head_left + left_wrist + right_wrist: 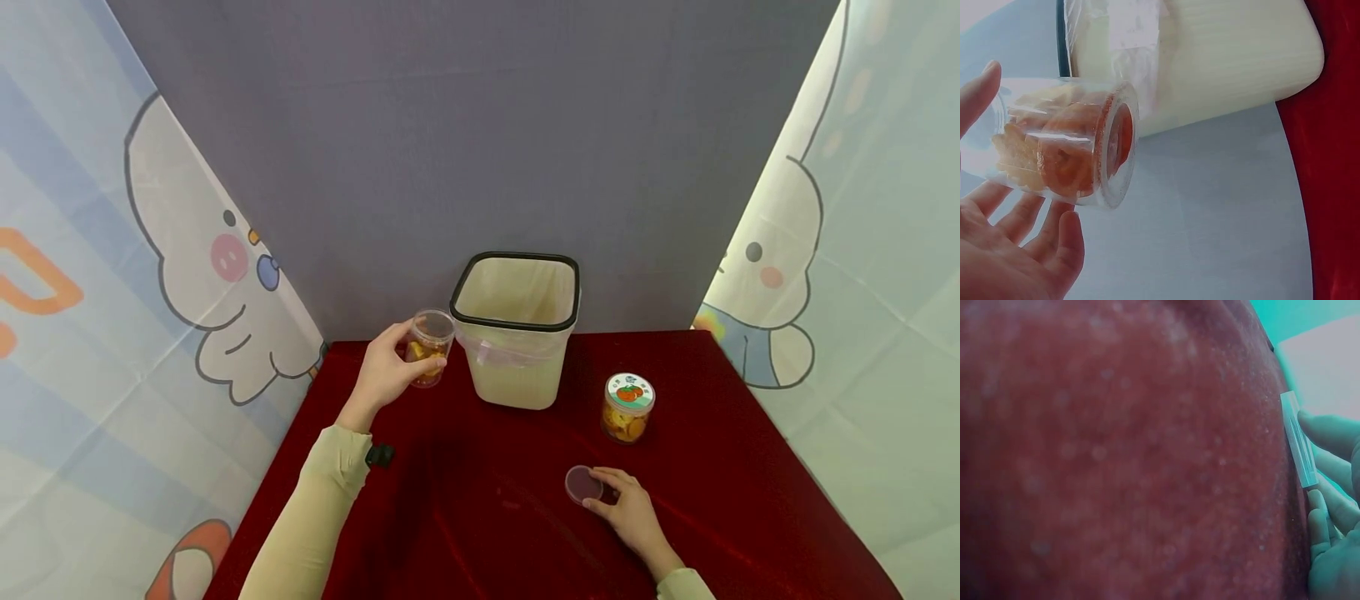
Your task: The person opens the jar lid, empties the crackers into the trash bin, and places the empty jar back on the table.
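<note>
My left hand [386,368] grips an uncapped clear jar [431,350] just left of the bin [522,379]. Orange and yellow pieces lie in the lower part of the jar [1063,147], as the left wrist view also shows, with the fingers of my left hand [1022,250] around its side. At the front right, my right hand [630,512] holds a round clear lid [583,485] by its edge, at the red cloth. In the right wrist view the lid [1299,440] is seen edge-on, between thumb and fingers of the right hand [1338,500].
A second jar [628,408] with a printed lid and orange pieces stands right of the bin. The bin has a black rim and a clear liner. A small black object [381,455] is beside my left sleeve. A grey cloth [480,150] hangs behind the red-covered table [487,525].
</note>
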Tool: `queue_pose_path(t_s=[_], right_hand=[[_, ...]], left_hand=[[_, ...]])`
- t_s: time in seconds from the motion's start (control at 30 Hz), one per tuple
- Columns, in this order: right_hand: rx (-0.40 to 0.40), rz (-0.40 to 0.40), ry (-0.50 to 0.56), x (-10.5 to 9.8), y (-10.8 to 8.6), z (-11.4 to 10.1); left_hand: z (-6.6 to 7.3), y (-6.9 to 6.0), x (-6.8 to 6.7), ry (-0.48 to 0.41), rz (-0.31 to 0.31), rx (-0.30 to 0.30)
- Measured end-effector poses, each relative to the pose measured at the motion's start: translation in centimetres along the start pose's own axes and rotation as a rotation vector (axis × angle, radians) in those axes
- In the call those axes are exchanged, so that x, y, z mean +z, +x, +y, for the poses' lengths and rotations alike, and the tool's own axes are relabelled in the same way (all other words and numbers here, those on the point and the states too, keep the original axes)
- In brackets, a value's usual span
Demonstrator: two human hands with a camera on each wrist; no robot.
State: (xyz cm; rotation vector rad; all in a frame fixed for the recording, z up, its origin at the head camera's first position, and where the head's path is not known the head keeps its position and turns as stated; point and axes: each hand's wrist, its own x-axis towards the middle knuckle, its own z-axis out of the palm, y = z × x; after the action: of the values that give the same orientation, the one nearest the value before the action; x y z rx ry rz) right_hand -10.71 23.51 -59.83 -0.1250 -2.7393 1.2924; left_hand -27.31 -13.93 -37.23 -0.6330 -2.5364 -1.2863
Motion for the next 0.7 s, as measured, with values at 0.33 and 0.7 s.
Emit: queue_pose_path(t_s=[0.33,0.7], right_hand=[[0.002,0.007,-0.005,-0.1,-0.1,-0.3],[-0.004,0.015,-0.012,0.1,-0.2,-0.2]], left_hand=[[0.5,1.8,-0.7,0.046,-0.015,-0.028],[0.8,3.5,-1.1,0.097,-0.022,-0.004]])
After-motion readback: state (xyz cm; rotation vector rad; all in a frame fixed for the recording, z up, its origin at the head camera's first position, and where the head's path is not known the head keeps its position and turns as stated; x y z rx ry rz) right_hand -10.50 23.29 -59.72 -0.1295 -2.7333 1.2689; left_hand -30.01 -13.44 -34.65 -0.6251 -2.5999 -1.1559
